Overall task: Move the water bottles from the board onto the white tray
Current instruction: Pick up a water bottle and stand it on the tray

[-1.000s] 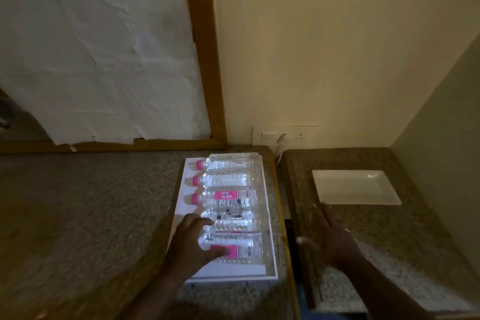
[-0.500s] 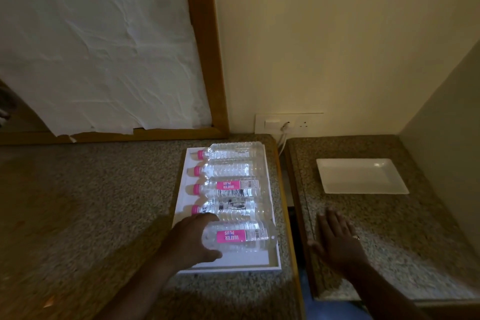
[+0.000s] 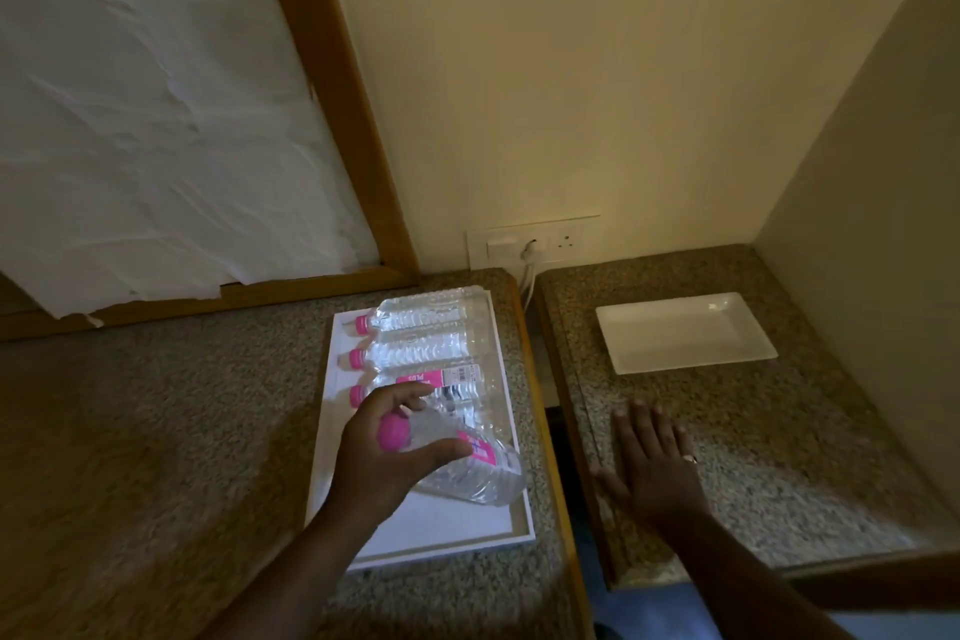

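- The water bottles [image 3: 426, 346] are clear ribbed plastic with matt pink caps.
- The white tray [image 3: 684, 333] looks smooth and glossy.
- The board [image 3: 415, 533] is smooth, matt white.
- The counter [image 3: 156, 431] is speckled stone.
- The frame [image 3: 343, 94] is wood, around wrinkled white paper [image 3: 145, 120].

pink label [image 3: 415, 378] on a lying water bottle [image 3: 441, 376], lettering too blurred to read

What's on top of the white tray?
Nothing shows on the white tray; its whole top is bare. The bottles lie on the board, and the left hand grips one bottle there.
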{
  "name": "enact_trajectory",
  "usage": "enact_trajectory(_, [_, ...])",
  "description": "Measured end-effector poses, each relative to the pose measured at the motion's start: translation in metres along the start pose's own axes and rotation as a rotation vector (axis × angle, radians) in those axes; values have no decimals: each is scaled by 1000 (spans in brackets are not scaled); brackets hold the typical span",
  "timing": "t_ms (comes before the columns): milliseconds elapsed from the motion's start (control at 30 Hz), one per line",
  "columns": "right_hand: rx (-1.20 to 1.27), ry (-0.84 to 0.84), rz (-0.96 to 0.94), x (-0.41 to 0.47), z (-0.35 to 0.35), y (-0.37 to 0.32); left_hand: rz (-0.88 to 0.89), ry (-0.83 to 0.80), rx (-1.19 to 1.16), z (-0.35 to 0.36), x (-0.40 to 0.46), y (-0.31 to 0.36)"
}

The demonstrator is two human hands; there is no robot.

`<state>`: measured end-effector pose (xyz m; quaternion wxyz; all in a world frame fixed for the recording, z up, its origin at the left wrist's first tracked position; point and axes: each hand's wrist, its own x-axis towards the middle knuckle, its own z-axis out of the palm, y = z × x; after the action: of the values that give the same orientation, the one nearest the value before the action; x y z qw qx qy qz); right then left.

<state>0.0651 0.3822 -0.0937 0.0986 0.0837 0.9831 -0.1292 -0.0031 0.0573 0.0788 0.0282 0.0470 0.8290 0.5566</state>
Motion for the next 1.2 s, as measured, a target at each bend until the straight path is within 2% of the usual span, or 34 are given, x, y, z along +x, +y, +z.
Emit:
enact_trajectory(133, [7, 50, 44, -1, 5, 12, -143, -58, -151, 10, -3, -3])
enact_trajectory(233, [15, 81, 130, -5, 3, 31, -146, -120, -79, 18, -5, 3])
enact_trajectory(333, [28, 98, 228, -11, -4, 55, -177, -134, -40, 22, 4, 20])
enact_trajectory(467, [51, 106, 291, -14, -13, 85, -135, -128, 11, 49, 12, 55])
enact_trajectory(567, [57, 122, 303, -14, -20, 100, -131, -80, -69, 86, 25, 85])
enact_trajectory(633, [61, 136, 315, -15, -23, 114, -80, -155, -108, 125, 44, 109])
enact_trajectory(767, [76, 150, 346, -14, -27, 136, -23, -248, -35, 217, 90, 137])
enact_trajectory(967, [137, 219, 322, -10, -25, 144, -71, -297, -10, 334, 141, 139])
enact_trajectory(1200, [122, 243, 329, -8, -18, 145, -58, -367, 43, 397, 156, 135])
